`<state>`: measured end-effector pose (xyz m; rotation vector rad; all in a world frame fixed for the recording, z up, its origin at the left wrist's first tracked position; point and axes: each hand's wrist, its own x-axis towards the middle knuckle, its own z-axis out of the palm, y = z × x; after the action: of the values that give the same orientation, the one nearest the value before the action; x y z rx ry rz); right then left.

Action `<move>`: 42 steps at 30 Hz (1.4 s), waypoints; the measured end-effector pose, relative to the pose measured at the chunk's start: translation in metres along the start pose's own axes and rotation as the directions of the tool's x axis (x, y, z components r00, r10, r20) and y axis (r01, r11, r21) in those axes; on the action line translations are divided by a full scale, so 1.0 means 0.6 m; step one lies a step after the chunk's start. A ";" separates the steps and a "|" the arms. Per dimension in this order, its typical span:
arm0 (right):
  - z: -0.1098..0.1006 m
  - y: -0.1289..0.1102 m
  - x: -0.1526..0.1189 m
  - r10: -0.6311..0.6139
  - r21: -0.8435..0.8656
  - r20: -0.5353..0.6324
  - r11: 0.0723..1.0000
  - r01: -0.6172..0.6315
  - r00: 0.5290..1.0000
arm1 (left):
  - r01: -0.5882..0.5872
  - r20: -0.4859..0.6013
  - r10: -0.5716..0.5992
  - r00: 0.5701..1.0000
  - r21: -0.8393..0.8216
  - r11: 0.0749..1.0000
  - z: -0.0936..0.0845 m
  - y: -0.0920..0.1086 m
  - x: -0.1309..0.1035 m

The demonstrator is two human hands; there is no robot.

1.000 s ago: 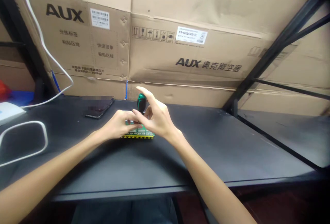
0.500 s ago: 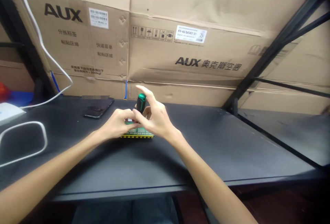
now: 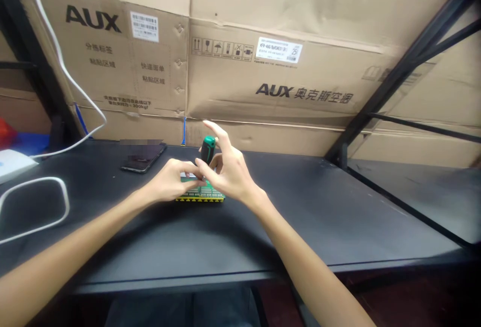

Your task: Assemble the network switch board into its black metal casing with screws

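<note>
Head view: right hand (image 3: 232,172) curled round green-black screwdriver (image 3: 208,150), index finger raised — tool near-upright over green board (image 3: 215,192) on black table (image 3: 169,247). Left hand (image 3: 172,179) alongside, fingertips bunched — can't say whether pinching anything.

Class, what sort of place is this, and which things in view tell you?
Probably an electronics workspace: a green-and-black screwdriver over what looks like a green circuit board, on a black tabletop with AUX-printed cardboard behind.
</note>
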<state>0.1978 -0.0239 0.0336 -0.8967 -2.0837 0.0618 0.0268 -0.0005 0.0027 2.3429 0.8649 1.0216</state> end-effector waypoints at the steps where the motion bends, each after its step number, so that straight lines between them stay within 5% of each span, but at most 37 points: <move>1: 0.000 0.000 0.000 0.000 -0.003 0.000 1.000 0.000 1.000 | 0.003 -0.001 -0.003 1.000 0.000 1.000 0.001 -0.001 0.000; 7: 0.001 0.005 0.001 -0.034 -0.017 0.001 0.999 0.034 0.999 | -0.019 -0.067 0.019 0.998 0.000 1.000 0.007 -0.006 -0.003; 30: -0.005 0.008 0.005 -0.096 -0.004 -0.022 0.995 0.096 0.995 | -0.027 0.006 0.027 1.000 0.031 0.999 0.003 -0.013 0.002; 42: -0.003 0.015 0.009 0.005 0.038 -0.021 0.999 -0.004 1.000 | -0.004 -0.079 0.003 0.997 -0.006 1.000 0.007 -0.007 0.000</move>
<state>0.2020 -0.0146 0.0352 -0.8756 -2.0542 0.0935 0.0286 0.0021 -0.0026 2.3128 0.8857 1.1233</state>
